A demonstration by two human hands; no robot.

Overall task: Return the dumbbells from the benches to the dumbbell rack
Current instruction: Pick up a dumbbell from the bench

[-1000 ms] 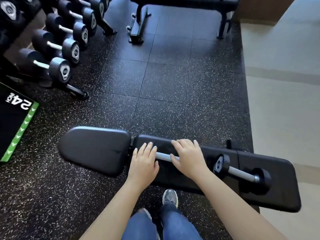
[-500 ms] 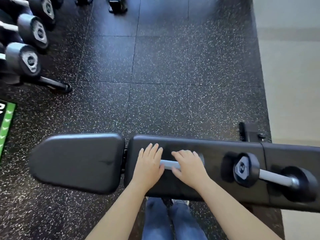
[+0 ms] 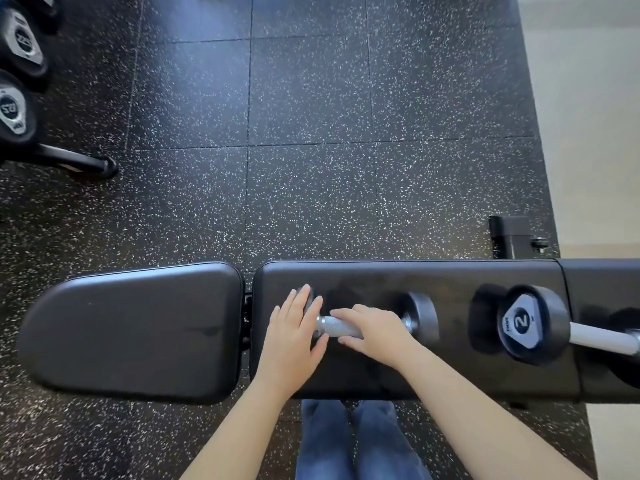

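The scene is crossed from side to side by a black padded bench (image 3: 415, 368), set on speckled rubber flooring (image 3: 311, 168), and the dumbbell rack (image 3: 20, 109) is seen only at the far left edge, well apart from the bench, so a carry across the floor will likely be needed. Two dumbbells are laid end to end along the bench's length, presumably so that they cannot roll off its sides. The right-hand dumbbell (image 3: 533, 327) is left untouched, its end plate marked 2 turned toward the viewer and its handle running off to the right. The near dumbbell (image 3: 417, 320) lies in the middle of the pad with its long axis left to right, parallel to the bench. Its left head is covered by the left hand (image 3: 294, 336), laid flat with fingers together, seemingly to steady it. The right hand (image 3: 375, 330) is draped over the knurled handle (image 3: 334, 326), fingers loosely curled but not yet closed beneath it.
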